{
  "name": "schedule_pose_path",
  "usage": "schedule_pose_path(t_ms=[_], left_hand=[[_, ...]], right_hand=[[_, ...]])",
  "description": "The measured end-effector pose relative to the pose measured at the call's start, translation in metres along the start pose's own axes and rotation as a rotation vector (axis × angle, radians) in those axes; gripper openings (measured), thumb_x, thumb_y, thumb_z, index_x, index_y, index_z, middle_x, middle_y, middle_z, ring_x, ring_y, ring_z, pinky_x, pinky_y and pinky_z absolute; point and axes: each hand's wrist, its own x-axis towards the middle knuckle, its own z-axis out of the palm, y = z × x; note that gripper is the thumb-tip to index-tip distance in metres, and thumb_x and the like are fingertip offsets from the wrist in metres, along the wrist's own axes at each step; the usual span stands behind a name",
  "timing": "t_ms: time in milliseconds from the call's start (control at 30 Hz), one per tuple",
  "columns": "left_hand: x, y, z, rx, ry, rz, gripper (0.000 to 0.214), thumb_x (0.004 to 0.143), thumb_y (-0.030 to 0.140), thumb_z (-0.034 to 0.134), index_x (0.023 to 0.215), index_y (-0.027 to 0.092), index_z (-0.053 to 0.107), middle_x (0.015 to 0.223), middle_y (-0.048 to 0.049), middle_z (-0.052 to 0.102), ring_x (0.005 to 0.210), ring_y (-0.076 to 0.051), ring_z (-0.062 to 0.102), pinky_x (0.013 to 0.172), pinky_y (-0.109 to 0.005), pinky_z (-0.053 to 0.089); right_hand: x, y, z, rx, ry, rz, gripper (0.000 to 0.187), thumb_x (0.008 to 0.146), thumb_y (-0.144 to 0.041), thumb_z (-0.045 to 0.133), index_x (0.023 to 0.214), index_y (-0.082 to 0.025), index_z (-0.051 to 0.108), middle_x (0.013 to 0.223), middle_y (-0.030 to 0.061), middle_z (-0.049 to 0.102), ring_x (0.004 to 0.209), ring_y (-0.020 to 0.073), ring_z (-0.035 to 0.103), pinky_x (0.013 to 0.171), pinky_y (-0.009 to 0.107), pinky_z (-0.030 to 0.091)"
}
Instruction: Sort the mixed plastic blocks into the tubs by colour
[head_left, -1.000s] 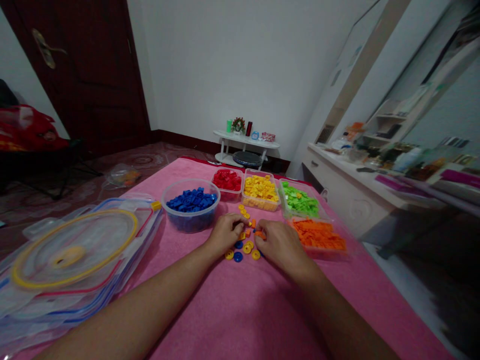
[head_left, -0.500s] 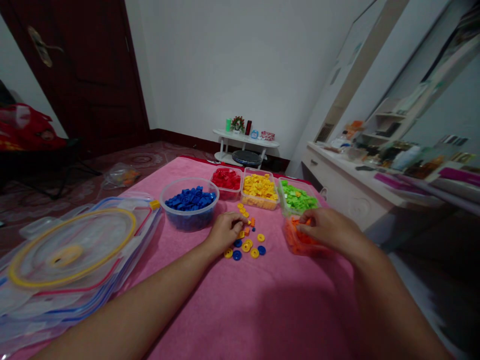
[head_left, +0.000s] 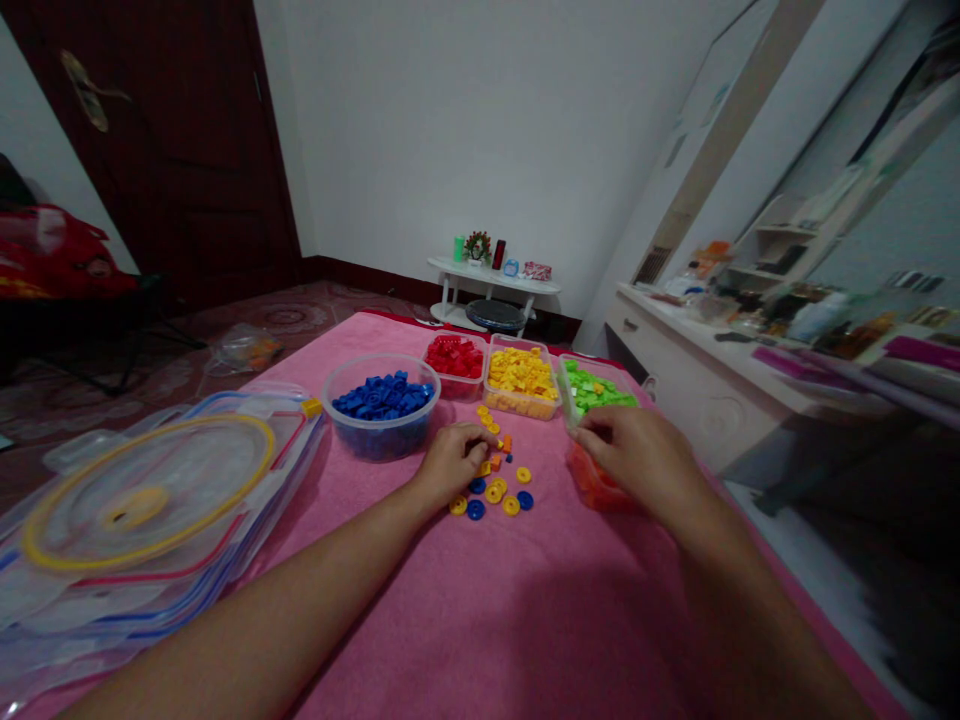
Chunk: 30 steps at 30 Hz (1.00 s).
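My left hand [head_left: 454, 462] rests on the pink cloth with its fingers curled together; what they hold, if anything, is hidden. Close to its fingertips lie small orange bricks [head_left: 496, 463], and yellow wheel-like discs [head_left: 523, 475] and blue discs [head_left: 525, 500] are scattered beside it. Over the clear box of orange bricks [head_left: 592, 485] hovers my right hand [head_left: 641, 455], thumb and fingers pinched together. I cannot make out anything between them. This hand covers much of the orange box and the near edge of the box of green bricks [head_left: 596, 385].
Behind the loose pieces stand a round tub of blue bricks [head_left: 382, 405], a box of red bricks [head_left: 454, 360] and a box of yellow bricks [head_left: 521, 375]. Stacked clear lids [head_left: 142, 500] lie at the left on the pink cloth [head_left: 420, 620]. A white dresser [head_left: 690, 370] stands at right.
My right hand has shifted left and slightly up from inside the orange box, now covering more of it. My left hand stays in place by the loose pieces.
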Motion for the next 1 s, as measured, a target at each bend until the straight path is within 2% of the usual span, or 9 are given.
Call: schedule_pose_path(t_ms=[67,133,233,400,733,800,867,933,1000], left_hand=[[0.000,0.000,0.000,0.003,0.003,0.006,0.028,0.075,0.006,0.046,0.085,0.015,0.071,0.089,-0.0047,0.071,0.085,-0.015,0.064,0.078,-0.025,0.049],[0.000,0.000,0.000,0.006,0.012,0.022,0.028,0.075,0.006,0.046,0.084,0.015,0.071,0.088,-0.0043,0.071,0.084,-0.015,0.064,0.078,-0.025,0.048],[0.001,-0.002,0.000,0.017,0.025,0.045,0.026,0.074,0.006,0.047,0.083,0.014,0.070,0.085,-0.0040,0.070,0.081,-0.014,0.063,0.077,-0.024,0.048],[0.001,-0.006,0.002,0.023,0.029,0.043,0.025,0.074,0.007,0.047,0.083,0.014,0.070,0.084,-0.0038,0.070,0.079,-0.014,0.062,0.074,-0.023,0.047],[0.000,-0.001,0.000,0.006,0.017,0.030,0.027,0.074,0.007,0.047,0.084,0.015,0.070,0.086,-0.0041,0.070,0.083,-0.015,0.063,0.077,-0.025,0.049],[0.000,-0.002,0.001,-0.005,0.019,0.026,0.028,0.074,0.006,0.047,0.085,0.015,0.071,0.086,-0.0038,0.070,0.083,-0.015,0.063,0.077,-0.025,0.049],[0.000,-0.004,0.001,-0.021,0.018,0.029,0.028,0.074,0.006,0.046,0.086,0.015,0.071,0.087,-0.0039,0.070,0.083,-0.015,0.063,0.077,-0.025,0.049],[0.001,-0.005,0.002,-0.033,0.016,0.038,0.029,0.075,0.006,0.046,0.086,0.015,0.071,0.088,-0.0041,0.071,0.083,-0.015,0.064,0.078,-0.025,0.050],[0.001,-0.006,0.002,-0.037,0.012,0.041,0.029,0.075,0.006,0.046,0.086,0.015,0.071,0.089,-0.0041,0.071,0.084,-0.015,0.064,0.079,-0.025,0.050]], right_hand=[[-0.002,-0.018,0.015,0.155,-0.015,-0.181,0.018,0.082,-0.028,0.053,0.078,-0.022,0.069,0.078,0.0042,0.068,0.072,0.0160,0.060,0.063,0.026,0.038],[-0.005,-0.033,0.033,0.262,-0.043,-0.292,0.017,0.082,-0.022,0.052,0.088,-0.022,0.069,0.089,0.0040,0.069,0.080,0.0150,0.060,0.071,0.024,0.040],[-0.009,-0.047,0.057,0.290,-0.076,-0.323,0.023,0.080,-0.016,0.051,0.098,-0.021,0.066,0.100,0.0060,0.066,0.089,0.0156,0.060,0.076,0.024,0.040],[-0.008,-0.046,0.084,0.261,-0.109,-0.250,0.022,0.080,-0.012,0.050,0.095,-0.019,0.063,0.098,0.0062,0.064,0.090,0.0157,0.060,0.077,0.023,0.039],[-0.003,-0.041,0.093,0.317,-0.059,-0.165,0.015,0.080,-0.013,0.048,0.086,-0.021,0.059,0.088,0.0039,0.064,0.080,0.0158,0.059,0.070,0.025,0.040],[-0.002,-0.040,0.094,0.320,0.003,-0.155,0.022,0.079,-0.012,0.046,0.094,-0.020,0.060,0.097,0.0059,0.063,0.089,0.0175,0.058,0.076,0.026,0.041],[-0.001,-0.039,0.097,0.341,0.052,-0.186,0.036,0.078,-0.012,0.047,0.112,-0.019,0.056,0.114,0.0083,0.059,0.104,0.0196,0.054,0.086,0.028,0.041],[0.000,-0.038,0.101,0.362,0.055,-0.229,0.050,0.077,-0.013,0.049,0.127,-0.017,0.047,0.126,0.0103,0.054,0.115,0.0214,0.047,0.094,0.031,0.038],[0.000,-0.037,0.105,0.366,0.026,-0.241,0.054,0.078,-0.016,0.050,0.131,-0.014,0.044,0.128,0.0118,0.053,0.118,0.0225,0.045,0.098,0.034,0.036]])
